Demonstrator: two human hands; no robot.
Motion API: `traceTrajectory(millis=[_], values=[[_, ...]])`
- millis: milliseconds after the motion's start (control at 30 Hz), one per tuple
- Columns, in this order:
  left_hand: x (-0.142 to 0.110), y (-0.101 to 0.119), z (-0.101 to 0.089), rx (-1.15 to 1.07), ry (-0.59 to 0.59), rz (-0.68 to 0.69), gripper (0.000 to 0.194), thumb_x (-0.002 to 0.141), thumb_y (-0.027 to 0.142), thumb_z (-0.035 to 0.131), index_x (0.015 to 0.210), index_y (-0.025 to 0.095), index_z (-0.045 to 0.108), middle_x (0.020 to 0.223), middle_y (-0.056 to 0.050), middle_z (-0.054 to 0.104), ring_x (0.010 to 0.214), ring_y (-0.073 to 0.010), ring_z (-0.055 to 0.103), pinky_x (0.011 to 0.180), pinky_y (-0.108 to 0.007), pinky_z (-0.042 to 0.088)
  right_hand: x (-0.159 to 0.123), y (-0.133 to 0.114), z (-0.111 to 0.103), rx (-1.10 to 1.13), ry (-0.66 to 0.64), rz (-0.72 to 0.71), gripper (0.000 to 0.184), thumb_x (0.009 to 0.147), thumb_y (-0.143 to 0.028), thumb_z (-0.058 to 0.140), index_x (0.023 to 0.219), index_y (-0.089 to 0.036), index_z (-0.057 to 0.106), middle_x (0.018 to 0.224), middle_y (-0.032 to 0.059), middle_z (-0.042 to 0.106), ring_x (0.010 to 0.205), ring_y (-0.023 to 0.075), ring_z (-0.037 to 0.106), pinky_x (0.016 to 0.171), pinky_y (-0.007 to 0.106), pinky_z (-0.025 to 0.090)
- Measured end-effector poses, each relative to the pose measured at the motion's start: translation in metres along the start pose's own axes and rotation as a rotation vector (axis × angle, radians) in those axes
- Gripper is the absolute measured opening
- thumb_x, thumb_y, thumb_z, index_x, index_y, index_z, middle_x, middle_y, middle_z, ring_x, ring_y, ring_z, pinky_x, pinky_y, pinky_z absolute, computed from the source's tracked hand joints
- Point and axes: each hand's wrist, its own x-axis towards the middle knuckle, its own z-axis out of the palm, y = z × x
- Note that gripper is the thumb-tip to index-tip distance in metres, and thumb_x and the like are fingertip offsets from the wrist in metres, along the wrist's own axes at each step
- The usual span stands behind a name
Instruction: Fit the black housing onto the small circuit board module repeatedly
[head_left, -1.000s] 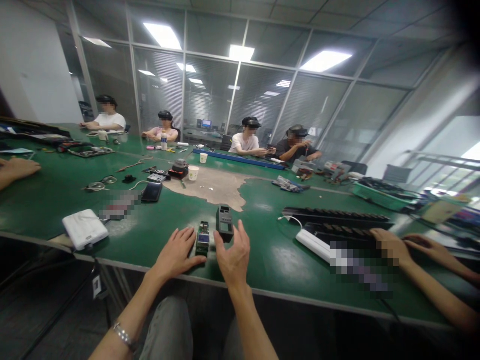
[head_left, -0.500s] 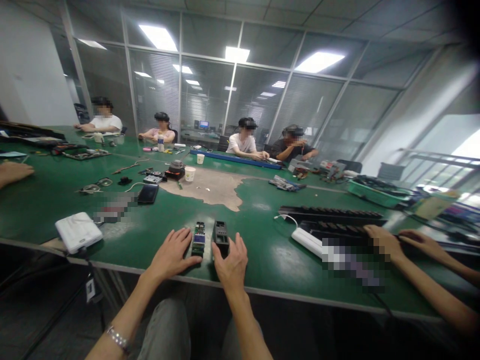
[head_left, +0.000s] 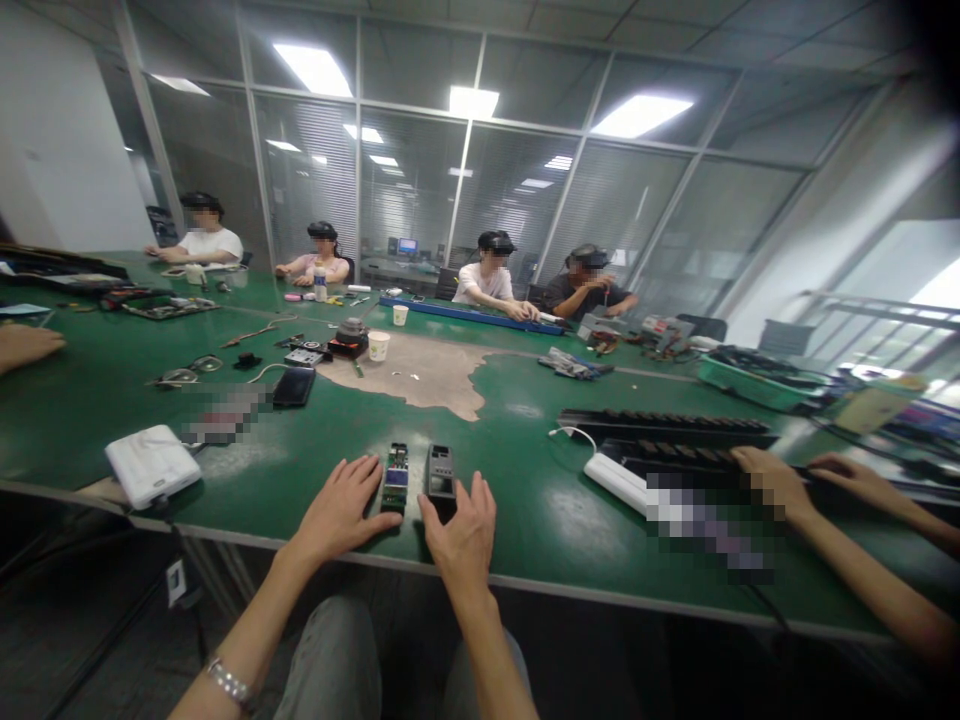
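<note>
My left hand rests open on the green table, fingers spread and thumb stretched toward the lower end of a narrow circuit board. The board lies lengthwise away from me and carries a blue part in its middle. Just right of it is a black plastic housing with openings in its top face. My right hand lies around the near end of this housing, thumb on the left and fingers apart on the right. Whether the thumb touches the housing is hard to tell.
A white power bank with a cable sits left, near a black phone. To the right are a white power strip, long black slotted bars and a neighbour's hands. Paper cups stand farther back; several people sit opposite.
The black housing has turned slightly, showing more of its top face. My right thumb has shifted a little left. My left hand stays spread beside the circuit board.
</note>
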Motion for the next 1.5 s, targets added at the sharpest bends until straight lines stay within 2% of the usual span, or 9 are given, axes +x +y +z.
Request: traceTrajectory(millis=[300, 400, 533, 667, 800, 967, 1100, 1300, 1500], values=[[0.000, 0.000, 0.000, 0.000, 0.001, 0.004, 0.086, 0.084, 0.077, 0.043, 0.148, 0.021, 0.038, 0.155, -0.013, 0.036, 0.144, -0.0303, 0.031, 0.118, -0.051, 0.019, -0.002, 0.006, 0.004, 0.037, 0.045, 0.011, 0.083, 0.079, -0.061, 0.064, 0.132, 0.003, 0.054, 0.144, 0.0288, 0.043, 0.133, 0.0377, 0.038, 0.106, 0.049, 0.036], [-0.001, -0.001, 0.002, 0.000, 0.010, 0.006, 0.085, 0.084, 0.076, 0.044, 0.149, 0.022, 0.037, 0.155, -0.013, 0.037, 0.144, -0.0298, 0.031, 0.119, -0.050, 0.019, -0.002, 0.004, 0.003, 0.029, 0.033, 0.006, 0.077, 0.080, -0.061, 0.062, 0.128, 0.000, 0.058, 0.143, 0.0286, 0.045, 0.133, 0.0376, 0.039, 0.105, 0.050, 0.036], [-0.001, -0.001, 0.002, -0.003, 0.018, -0.002, 0.087, 0.085, 0.076, 0.043, 0.151, 0.020, 0.034, 0.155, -0.013, 0.037, 0.144, -0.0295, 0.031, 0.119, -0.049, 0.019, 0.000, 0.001, -0.001, 0.036, 0.005, 0.002, 0.057, 0.084, -0.055, 0.061, 0.113, -0.007, 0.068, 0.141, 0.0267, 0.047, 0.131, 0.0367, 0.042, 0.105, 0.050, 0.035], [-0.001, 0.001, -0.001, -0.005, 0.007, 0.001, 0.087, 0.084, 0.077, 0.042, 0.149, 0.019, 0.036, 0.155, -0.014, 0.037, 0.144, -0.0303, 0.031, 0.119, -0.050, 0.019, 0.005, -0.003, -0.005, 0.097, -0.008, 0.019, 0.049, 0.085, -0.049, 0.063, 0.110, -0.007, 0.069, 0.141, 0.0272, 0.047, 0.131, 0.0351, 0.043, 0.107, 0.048, 0.035], [-0.002, 0.004, -0.005, -0.005, -0.002, 0.000, 0.085, 0.085, 0.077, 0.042, 0.149, 0.022, 0.037, 0.156, -0.013, 0.036, 0.144, -0.0308, 0.030, 0.118, -0.052, 0.019, 0.015, -0.014, -0.010, 0.201, 0.017, 0.025, 0.047, 0.086, -0.048, 0.062, 0.112, -0.009, 0.068, 0.142, 0.0257, 0.047, 0.133, 0.0329, 0.043, 0.108, 0.046, 0.035], [-0.002, 0.005, -0.006, -0.012, -0.003, 0.006, 0.084, 0.084, 0.076, 0.044, 0.149, 0.023, 0.037, 0.156, -0.013, 0.036, 0.144, -0.0308, 0.031, 0.118, -0.053, 0.019, 0.028, -0.042, -0.019, 0.319, 0.058, -0.003, 0.048, 0.088, -0.050, 0.059, 0.117, -0.011, 0.066, 0.146, 0.0228, 0.044, 0.135, 0.0307, 0.040, 0.109, 0.046, 0.034], [-0.003, 0.004, -0.006, -0.005, -0.008, -0.002, 0.083, 0.086, 0.073, 0.045, 0.149, 0.020, 0.037, 0.155, -0.014, 0.036, 0.144, -0.0311, 0.030, 0.119, -0.052, 0.019, 0.030, -0.061, -0.014, 0.345, 0.036, -0.013, 0.048, 0.087, -0.048, 0.060, 0.117, -0.011, 0.065, 0.147, 0.0226, 0.042, 0.136, 0.0305, 0.039, 0.110, 0.045, 0.033], [-0.003, 0.003, -0.006, -0.013, -0.003, 0.017, 0.074, 0.087, 0.063, 0.050, 0.146, 0.021, 0.040, 0.154, -0.013, 0.039, 0.144, -0.0307, 0.031, 0.119, -0.053, 0.020, 0.022, -0.069, 0.000, 0.343, 0.003, -0.015, 0.047, 0.086, -0.045, 0.062, 0.116, -0.010, 0.066, 0.145, 0.0240, 0.045, 0.134, 0.0324, 0.041, 0.109, 0.048, 0.033], [-0.004, 0.004, -0.007, -0.015, -0.003, 0.014, 0.069, 0.087, 0.056, 0.054, 0.145, 0.020, 0.041, 0.154, -0.013, 0.039, 0.144, -0.0298, 0.031, 0.119, -0.052, 0.019, 0.020, -0.075, 0.000, 0.306, -0.018, 0.030, 0.046, 0.085, -0.048, 0.063, 0.112, -0.011, 0.069, 0.143, 0.0243, 0.046, 0.132, 0.0340, 0.043, 0.108, 0.048, 0.034]])
